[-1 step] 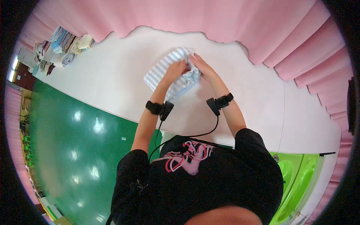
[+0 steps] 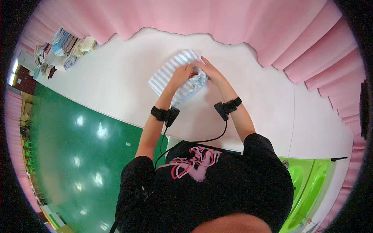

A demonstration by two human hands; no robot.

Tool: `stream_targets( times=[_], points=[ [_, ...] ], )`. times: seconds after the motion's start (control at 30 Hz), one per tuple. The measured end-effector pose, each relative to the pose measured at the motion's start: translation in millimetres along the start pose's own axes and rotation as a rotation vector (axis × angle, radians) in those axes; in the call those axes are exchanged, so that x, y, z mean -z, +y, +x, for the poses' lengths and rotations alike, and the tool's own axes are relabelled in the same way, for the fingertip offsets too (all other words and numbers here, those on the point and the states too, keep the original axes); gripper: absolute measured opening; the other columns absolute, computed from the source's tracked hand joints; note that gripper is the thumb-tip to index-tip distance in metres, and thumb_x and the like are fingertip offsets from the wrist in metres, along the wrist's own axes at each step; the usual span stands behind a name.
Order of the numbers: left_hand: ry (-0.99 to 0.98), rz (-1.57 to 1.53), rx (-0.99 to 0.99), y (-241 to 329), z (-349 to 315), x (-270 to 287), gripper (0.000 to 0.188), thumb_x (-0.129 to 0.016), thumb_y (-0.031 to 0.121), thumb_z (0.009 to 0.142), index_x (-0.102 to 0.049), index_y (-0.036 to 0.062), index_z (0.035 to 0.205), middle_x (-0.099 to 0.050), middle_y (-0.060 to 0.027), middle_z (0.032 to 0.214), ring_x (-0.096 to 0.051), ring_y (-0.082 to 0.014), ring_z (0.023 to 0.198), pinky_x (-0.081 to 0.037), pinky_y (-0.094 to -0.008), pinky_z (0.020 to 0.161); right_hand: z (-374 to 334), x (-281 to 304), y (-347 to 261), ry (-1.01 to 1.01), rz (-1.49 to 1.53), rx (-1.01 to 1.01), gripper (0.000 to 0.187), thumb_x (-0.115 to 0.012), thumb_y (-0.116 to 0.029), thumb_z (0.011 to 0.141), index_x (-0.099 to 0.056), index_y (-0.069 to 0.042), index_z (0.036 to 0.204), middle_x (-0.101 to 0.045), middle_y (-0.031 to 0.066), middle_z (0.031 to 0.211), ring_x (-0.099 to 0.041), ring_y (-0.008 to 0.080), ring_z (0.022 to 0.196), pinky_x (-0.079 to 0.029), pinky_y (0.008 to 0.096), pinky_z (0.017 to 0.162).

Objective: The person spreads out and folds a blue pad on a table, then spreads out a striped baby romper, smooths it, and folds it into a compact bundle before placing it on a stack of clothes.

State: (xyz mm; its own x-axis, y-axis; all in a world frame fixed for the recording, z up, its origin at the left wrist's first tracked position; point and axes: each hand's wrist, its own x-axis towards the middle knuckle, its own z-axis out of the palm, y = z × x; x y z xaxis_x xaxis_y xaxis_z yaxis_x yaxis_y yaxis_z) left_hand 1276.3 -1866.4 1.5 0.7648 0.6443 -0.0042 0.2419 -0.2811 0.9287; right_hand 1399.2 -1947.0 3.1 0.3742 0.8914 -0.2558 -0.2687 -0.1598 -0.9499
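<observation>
Striped blue-white cloth [image 2: 171, 73] lies on white table [image 2: 116, 81] near pink curtain [image 2: 241, 23], left hand [image 2: 182, 74] and right hand [image 2: 208, 70] meeting over its bunched end, fingers pinched shut on the fabric.

Fingertips of left hand [image 2: 183, 74] and right hand [image 2: 208, 70] buried in striped cloth [image 2: 171, 75] folds; grip unreadable. Pile of folded fabrics [image 2: 64, 48] at table's [image 2: 116, 89] far left corner too small to sort.
</observation>
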Motion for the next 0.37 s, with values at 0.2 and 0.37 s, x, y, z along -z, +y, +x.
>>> stream_targets(
  times=[0.2,0.37],
  points=[
    [0.323,0.642,-0.249,35,-28,3,0.036,-0.043,0.028,0.077,-0.048,0.0039,0.103,-0.048,-0.0179,0.104,-0.044,-0.0312,0.098,-0.030,-0.0442,0.084,22,27,-3,0.083,-0.451,0.115,0.055,-0.062,-0.023,0.065,-0.043,0.002,0.109,-0.051,0.0137,0.101,-0.051,0.0185,0.090,-0.040,0.0273,0.076],
    [0.407,0.962,-0.237,4,-39,-20,0.059,-0.050,0.044,0.068,-0.039,0.0129,0.117,-0.028,-0.0146,0.125,-0.025,-0.0352,0.115,-0.014,-0.0548,0.091,28,22,-1,0.121,-1.068,0.073,0.051,-0.063,-0.023,0.062,-0.047,-0.009,0.109,-0.052,0.0137,0.102,-0.052,0.0242,0.088,-0.042,0.0289,0.075]
  ],
)
